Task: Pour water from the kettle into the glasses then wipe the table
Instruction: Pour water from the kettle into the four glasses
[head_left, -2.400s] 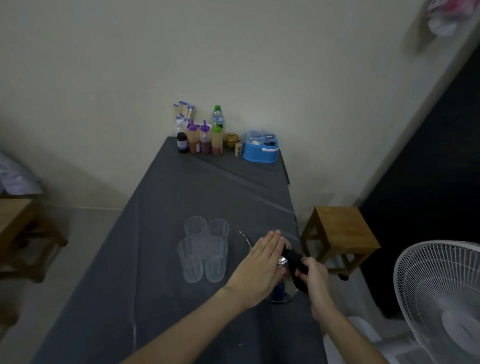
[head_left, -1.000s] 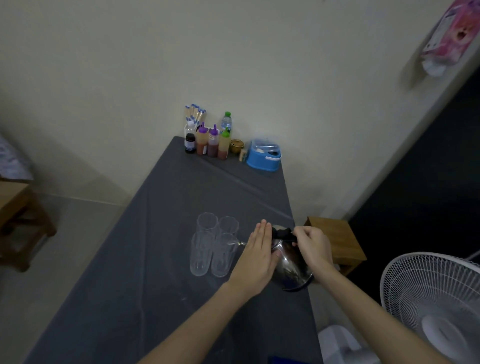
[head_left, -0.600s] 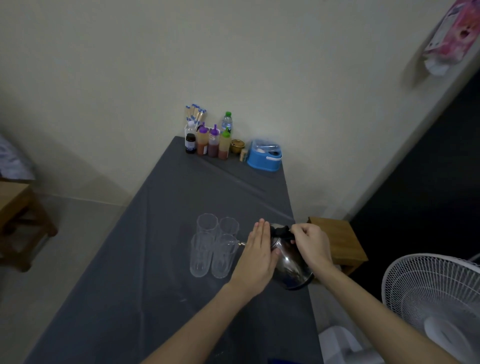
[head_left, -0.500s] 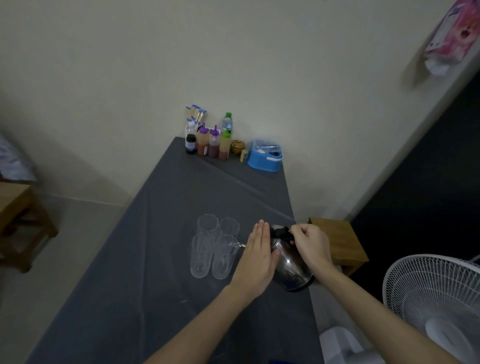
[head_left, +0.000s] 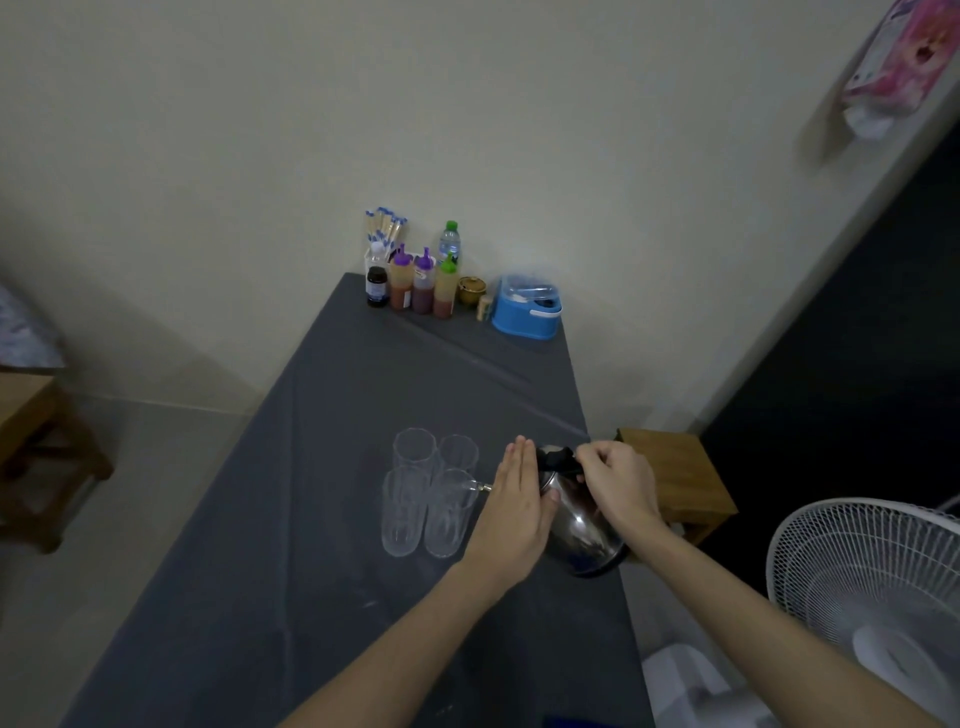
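Observation:
A shiny steel kettle (head_left: 579, 525) with a black handle is tilted to the left above the grey-clothed table (head_left: 322, 519). My right hand (head_left: 618, 480) grips its handle from above. My left hand (head_left: 514, 512) lies flat against the kettle's left side, fingers straight and together. The spout tip (head_left: 485, 487) reaches over the rim of the near right glass (head_left: 447, 514). Several clear glasses stand in a tight cluster: a near left glass (head_left: 402, 512), a far left glass (head_left: 414, 449) and a far right glass (head_left: 458, 453). Whether water flows is not visible.
Sauce bottles (head_left: 422, 283), a water bottle (head_left: 449, 241), a cup of sticks (head_left: 384, 234) and a blue box (head_left: 527, 306) line the table's far end. A wooden stool (head_left: 680, 483) stands right of the table, a white fan (head_left: 872, 592) at the lower right.
The kettle was lifted off the table and tipped leftward, bringing its spout over the near right glass. In the last half second both hands and the kettle barely moved.

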